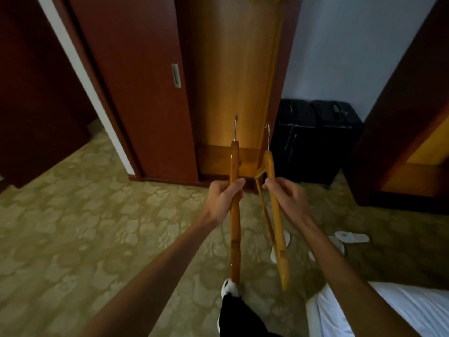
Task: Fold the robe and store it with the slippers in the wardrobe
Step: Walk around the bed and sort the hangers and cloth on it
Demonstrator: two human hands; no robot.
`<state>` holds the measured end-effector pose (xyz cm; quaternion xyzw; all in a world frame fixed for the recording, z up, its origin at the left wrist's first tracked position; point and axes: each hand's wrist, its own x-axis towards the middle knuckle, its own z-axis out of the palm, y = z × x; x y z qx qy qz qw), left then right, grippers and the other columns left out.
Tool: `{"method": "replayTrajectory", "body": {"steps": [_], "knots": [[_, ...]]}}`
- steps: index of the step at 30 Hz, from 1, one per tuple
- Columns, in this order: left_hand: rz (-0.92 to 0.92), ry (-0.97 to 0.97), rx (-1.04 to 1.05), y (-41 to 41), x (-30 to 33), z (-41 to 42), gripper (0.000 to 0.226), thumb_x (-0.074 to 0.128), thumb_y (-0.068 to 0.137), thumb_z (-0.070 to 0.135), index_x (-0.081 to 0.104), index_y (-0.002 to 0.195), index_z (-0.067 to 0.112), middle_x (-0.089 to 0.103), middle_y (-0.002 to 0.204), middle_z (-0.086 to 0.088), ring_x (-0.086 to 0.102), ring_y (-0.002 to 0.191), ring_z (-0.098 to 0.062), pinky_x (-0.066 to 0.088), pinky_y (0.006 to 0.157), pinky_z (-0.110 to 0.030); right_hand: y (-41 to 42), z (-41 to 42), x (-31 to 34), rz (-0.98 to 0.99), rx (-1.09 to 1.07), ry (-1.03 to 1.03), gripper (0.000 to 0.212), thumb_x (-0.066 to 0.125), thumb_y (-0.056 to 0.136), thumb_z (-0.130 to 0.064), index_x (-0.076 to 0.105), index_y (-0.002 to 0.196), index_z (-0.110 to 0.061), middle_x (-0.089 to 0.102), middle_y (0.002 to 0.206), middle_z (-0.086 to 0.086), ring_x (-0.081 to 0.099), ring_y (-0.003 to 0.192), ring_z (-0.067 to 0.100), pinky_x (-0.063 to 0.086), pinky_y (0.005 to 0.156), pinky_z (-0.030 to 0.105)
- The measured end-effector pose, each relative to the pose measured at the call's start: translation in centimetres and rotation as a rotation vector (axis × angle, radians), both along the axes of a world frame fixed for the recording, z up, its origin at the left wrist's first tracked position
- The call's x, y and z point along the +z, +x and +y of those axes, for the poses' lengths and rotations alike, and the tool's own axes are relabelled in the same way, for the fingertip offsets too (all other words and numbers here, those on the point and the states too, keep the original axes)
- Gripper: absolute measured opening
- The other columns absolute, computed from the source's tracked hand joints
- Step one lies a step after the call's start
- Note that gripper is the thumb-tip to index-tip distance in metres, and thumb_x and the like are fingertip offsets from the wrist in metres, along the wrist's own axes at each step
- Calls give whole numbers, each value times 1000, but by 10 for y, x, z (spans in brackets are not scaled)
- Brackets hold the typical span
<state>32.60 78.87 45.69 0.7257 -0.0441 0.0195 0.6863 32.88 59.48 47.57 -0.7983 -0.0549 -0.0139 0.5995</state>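
1. Two wooden hangers are held out before the open wardrobe (pixel 233 69), one in each of the hands, with the metal hooks pointed toward its pale interior.
2. The left hand (pixel 222 199) is curled round the left hanger (pixel 235 215) at about mid-length; the hanger is seen edge-on, its lower end hanging over a white-toed shoe (pixel 229 288).
3. The right hand (pixel 288 199) is clamped on the right hanger (pixel 277 215), whose thin crossbar is seen slanting away on the side toward the left hand.
4. The hands are held apart, level with each other, and the two hangers are not touching.
5. White slippers (pixel 352 237) are seen on the patterned carpet (pixel 73 215), in front of the wardrobe and nearer the viewer, below and to the right of the right hand; more white shapes are partly hidden behind the right hanger and forearm.
6. White fabric (pixel 388 310), possibly the robe or bedding, is seen at the lower right corner, under the right forearm and well apart from the wardrobe; which it is cannot be told.
7. The wardrobe's sliding door (pixel 136 88) is pushed to the left, and two black suitcases (pixel 315 139) are stood just right of the wardrobe against the wall.
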Motion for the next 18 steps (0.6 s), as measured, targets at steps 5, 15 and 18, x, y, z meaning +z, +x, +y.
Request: {"method": "replayTrajectory", "body": {"steps": [5, 15, 18], "knots": [[-10, 37, -1, 131, 18, 32, 49, 58, 96, 42, 62, 61, 7, 47, 57, -12, 41, 53, -23, 36, 58, -34, 130, 40, 17, -8, -2, -11, 41, 59, 85, -62, 73, 91, -23, 69, 75, -17, 65, 73, -1, 53, 74, 22], [-111, -26, 53, 329, 69, 140, 72, 61, 84, 52, 53, 72, -18, 50, 64, -16, 43, 58, -29, 37, 60, -36, 342, 159, 70, -58, 45, -8, 34, 60, 91, -56, 72, 95, -24, 72, 89, -4, 68, 93, 19, 56, 91, 44], [-133, -21, 53, 388, 76, 178, 73, 61, 85, 54, 55, 73, -18, 52, 66, -18, 46, 60, -30, 38, 62, -37, 396, 198, 83, -77, 45, -8, 34, 59, 93, -51, 72, 96, -20, 72, 90, 1, 68, 92, 21, 56, 89, 40]]}}
